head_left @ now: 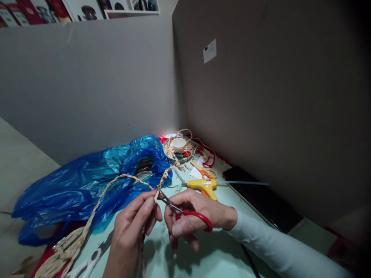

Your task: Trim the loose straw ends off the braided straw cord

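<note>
At the near edge, lower left, a bundle of flat, straw-coloured braided fibre [62, 251] lay in loose loops, rough and papery. Beside it rested a pair of white-and-grey scissors [92, 258], partly covered by the left forearm.

The left hand [136, 220] had its thumb and fingertips pinched on a straw-coloured twisted fibre cord [164, 178]. The right hand [191, 214], in a pale sleeve [261, 243], was curled about the handles of a pair of red-handled metal scissors [207, 222]. The two hands were near each other but apart. The cord's long axis ran forward and slightly right from the left fingertips, the closer hand; the slim blades pointed leftward and forward across it, reaching the pinched part just beyond those fingertips. Whether the blades had closed on the fibre could not be told. A thinner braided strand [101, 193] arched left from the pinch toward the bundle.

Farther off, left, sprawled a crinkled, glossy blue plastic bag [87, 173]. On the smooth pale-green tabletop [227, 196], forward and right, lay a yellow plastic glue gun [207, 186] with a translucent stick [246, 183] behind it, and orange-handled scissors [197, 168] just beyond. Farthest, near the wall corner, a round woven tray [167, 148] held a smooth white bowl [179, 144].
</note>
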### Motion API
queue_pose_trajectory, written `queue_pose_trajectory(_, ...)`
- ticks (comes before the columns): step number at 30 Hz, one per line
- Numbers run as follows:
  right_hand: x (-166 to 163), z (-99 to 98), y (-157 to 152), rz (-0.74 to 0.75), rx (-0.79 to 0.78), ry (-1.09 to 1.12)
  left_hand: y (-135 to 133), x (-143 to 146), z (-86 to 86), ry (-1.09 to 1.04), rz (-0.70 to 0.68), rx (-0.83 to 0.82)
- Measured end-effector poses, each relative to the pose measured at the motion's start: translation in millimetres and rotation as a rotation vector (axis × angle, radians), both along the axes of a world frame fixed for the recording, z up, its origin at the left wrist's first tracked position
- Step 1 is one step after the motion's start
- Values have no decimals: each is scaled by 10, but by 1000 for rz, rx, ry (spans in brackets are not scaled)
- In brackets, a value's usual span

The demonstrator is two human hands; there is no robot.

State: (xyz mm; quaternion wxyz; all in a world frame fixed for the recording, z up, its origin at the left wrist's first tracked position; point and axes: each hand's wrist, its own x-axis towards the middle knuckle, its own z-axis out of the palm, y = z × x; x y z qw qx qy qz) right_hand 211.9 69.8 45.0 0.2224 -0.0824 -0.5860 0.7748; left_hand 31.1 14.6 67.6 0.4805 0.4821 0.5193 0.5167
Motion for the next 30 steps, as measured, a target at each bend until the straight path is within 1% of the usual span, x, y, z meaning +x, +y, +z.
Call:
queue_pose_trajectory(3, -9, 20, -12, -1, -1, -8, -1, 25, 1, 75, 30, 39)
queue_pose_trajectory(5, -29, 29, -26, -16, -10, -6, 15, 26, -28, 134, 47, 56)
queue_pose_trajectory(9, -86, 14, -64, -127, -3, 14, 67, -42, -135, 212, 71, 76)
queue_pose_trajectory(11, -108, -9, -85, -185, -8, 16, 79, -102, -182, 274, 105, 88)
queue_pose_trajectory(16, -141, -71, -131, -233, -53, 32, 47, -205, -234, 405, 175, 153)
queue_pose_trajectory(23, -157, -109, -123, -256, -46, 45, 80, -175, -262, 447, 157, 218)
queue_pose_trajectory(28, -45, 18, -42, -319, 44, 41, 59, -116, -203, 433, 85, 226)
queue_pose_trajectory(30, 12, 81, -1, -390, 80, 58, 32, -87, -163, 404, 82, 203)
